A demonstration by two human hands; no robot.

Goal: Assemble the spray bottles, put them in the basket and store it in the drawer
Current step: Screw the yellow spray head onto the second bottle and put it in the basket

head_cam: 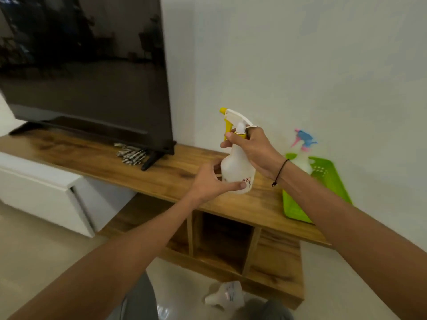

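Note:
A white spray bottle [236, 167] with a white and yellow trigger head [232, 118] is held upright above the wooden TV stand [161, 174]. My left hand [212, 181] grips the bottle's lower body. My right hand [251, 148] is wrapped around its neck, just under the head. At the right, a green basket [298, 206] lies on the stand with a second spray bottle [302, 162] in it, which has a blue and pink head. Another white bottle [225, 295] lies low down near my knees, blurred.
A large dark TV [87, 65] stands on the left of the stand, with a striped cloth [131, 153] by its foot. White drawer fronts [39, 190] sit below left. Open wooden compartments [221, 241] lie under the stand's top. A white wall is behind.

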